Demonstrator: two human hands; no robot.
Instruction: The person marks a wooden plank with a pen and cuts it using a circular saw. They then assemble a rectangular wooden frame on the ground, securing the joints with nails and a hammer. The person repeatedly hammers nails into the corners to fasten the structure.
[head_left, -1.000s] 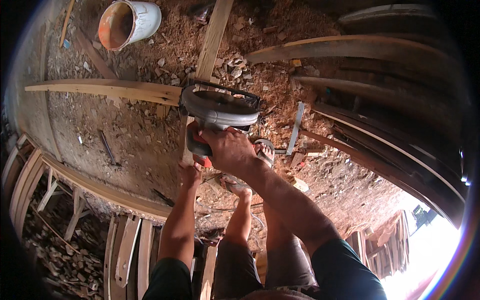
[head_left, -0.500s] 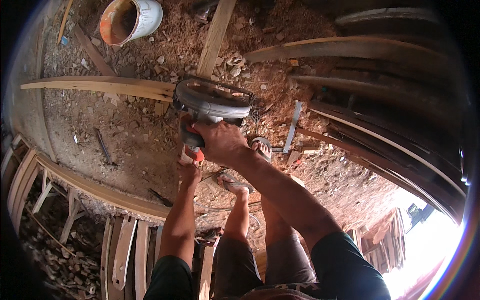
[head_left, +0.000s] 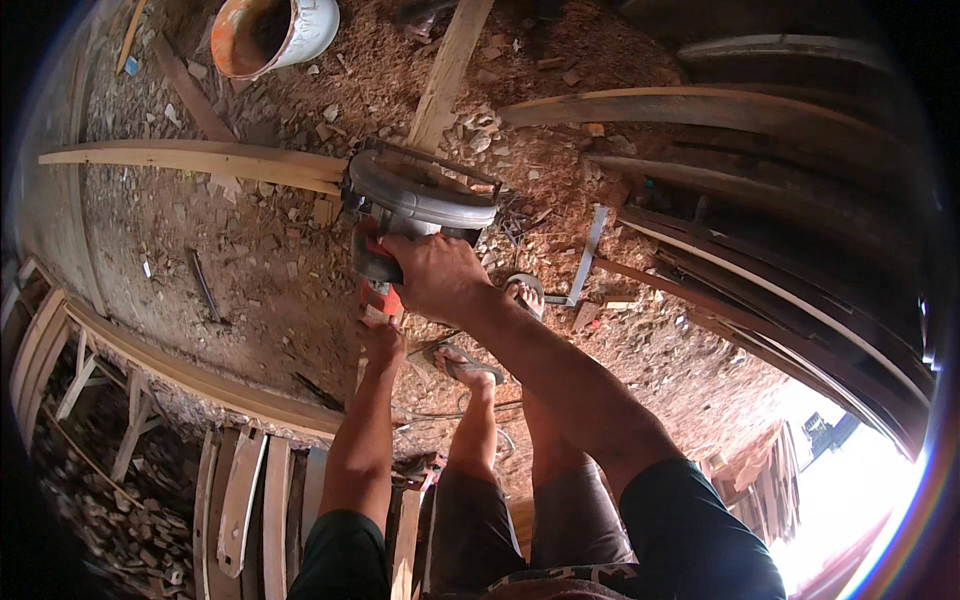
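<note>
Person's-eye view, looking down. A saw w/ a grey guard and red body is sitting in front of the person, across or just above a board that is running out beyond it. R hand is gripping the saw's handle from behind, fingers wrapping round it; the tips are hiding. L hand is reaching in just behind the saw's red end, fingers bending; can't tell if they're pinching wood, pressing on it or touching the red part.

A curved beam is lying left of the saw, its near end coming right up to it. A bucket is tipping over beyond the saw, to the left. Rubble is lying just past the saw's far edge. R foot is standing nr the saw, behind it and to the right; L foot is standing farther back. Both are wearing open sandals.

For good control, IMO: R wrist should be staying firm and in line w/ the saw, its base sitting flat on wood, L fingers staying well clear of the blade side, incl. underneath, and feet keeping out of the saw's line. Bare toes are looking like the weak pt.
</note>
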